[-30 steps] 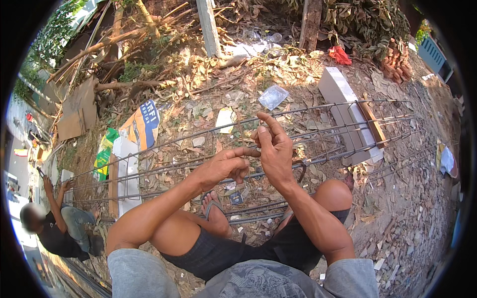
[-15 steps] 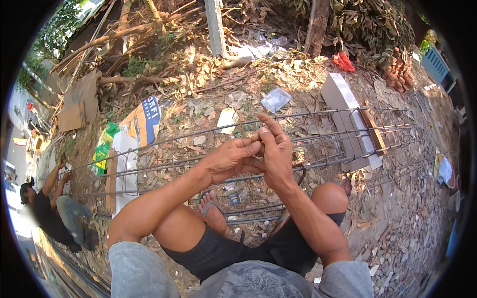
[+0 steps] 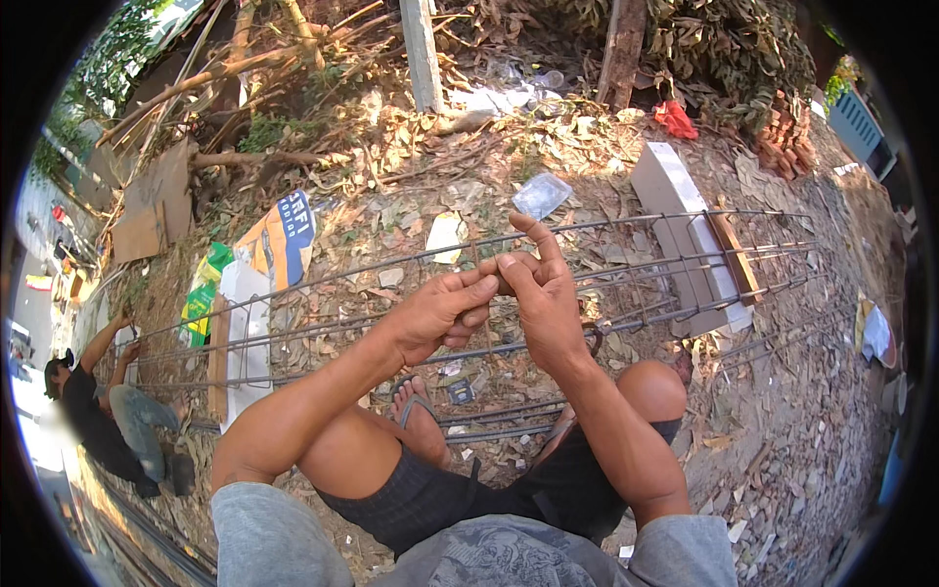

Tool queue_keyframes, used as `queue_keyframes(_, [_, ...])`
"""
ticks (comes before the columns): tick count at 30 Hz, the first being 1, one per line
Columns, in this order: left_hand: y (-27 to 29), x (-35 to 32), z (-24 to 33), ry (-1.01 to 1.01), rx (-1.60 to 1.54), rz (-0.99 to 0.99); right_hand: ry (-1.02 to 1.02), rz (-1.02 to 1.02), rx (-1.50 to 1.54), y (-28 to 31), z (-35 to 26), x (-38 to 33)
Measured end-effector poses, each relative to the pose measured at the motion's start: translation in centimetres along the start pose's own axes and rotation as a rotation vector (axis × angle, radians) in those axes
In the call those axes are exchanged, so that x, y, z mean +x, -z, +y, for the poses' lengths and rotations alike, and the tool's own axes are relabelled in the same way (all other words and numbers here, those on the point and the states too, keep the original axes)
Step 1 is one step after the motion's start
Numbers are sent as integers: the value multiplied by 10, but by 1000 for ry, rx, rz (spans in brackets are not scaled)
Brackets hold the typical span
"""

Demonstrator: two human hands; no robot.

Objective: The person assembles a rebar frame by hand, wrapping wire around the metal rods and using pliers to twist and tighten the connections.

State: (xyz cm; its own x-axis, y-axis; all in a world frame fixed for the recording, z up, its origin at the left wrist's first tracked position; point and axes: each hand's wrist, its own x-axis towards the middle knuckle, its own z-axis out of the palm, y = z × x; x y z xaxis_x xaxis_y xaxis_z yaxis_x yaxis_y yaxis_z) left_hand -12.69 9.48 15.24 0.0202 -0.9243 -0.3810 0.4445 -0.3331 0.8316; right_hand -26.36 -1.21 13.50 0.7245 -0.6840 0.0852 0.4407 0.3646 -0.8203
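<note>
My left hand [image 3: 452, 309] and my right hand [image 3: 544, 298] meet above a long cage of reinforcing bars [image 3: 636, 321]. Thumb and fingers of each hand are pinched together. What lies between them is too small to make out. My right index finger points up, apart from the pinch. Thin upright ties cross the bars just beneath the hands. By my right wrist, a dark curved piece [image 3: 593, 338] rests at the cage; its kind is unclear.
White blocks [image 3: 249, 328] at left and a long pale block [image 3: 675, 186] at right lie under the cage, with wooden strips. A co-worker [image 3: 103, 416] squats at the far left end, hands at the bars. Posts [image 3: 423, 59], branches and dry leaves lie beyond.
My left hand has shifted slightly left and down, with its fingers curling in. My right thumb has moved left, and its index finger has lifted higher.
</note>
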Motion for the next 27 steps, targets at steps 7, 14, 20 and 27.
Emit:
queue_keyframes(7, [0, 1, -5, -80, 263, 31, 249, 29, -618, -10, -13, -14])
queue_keyframes(14, [-4, -4, -8, -105, 209, 26, 80, 84, -254, -10, -7, -5])
queue_keyframes(20, [1, 0, -7, -95, 36, 14, -91, 88, -5, 14, 11, 5])
queue_keyframes(27, [-3, 0, -7, -55, -7, 152, -40, 72, -160, 5, 8, 2])
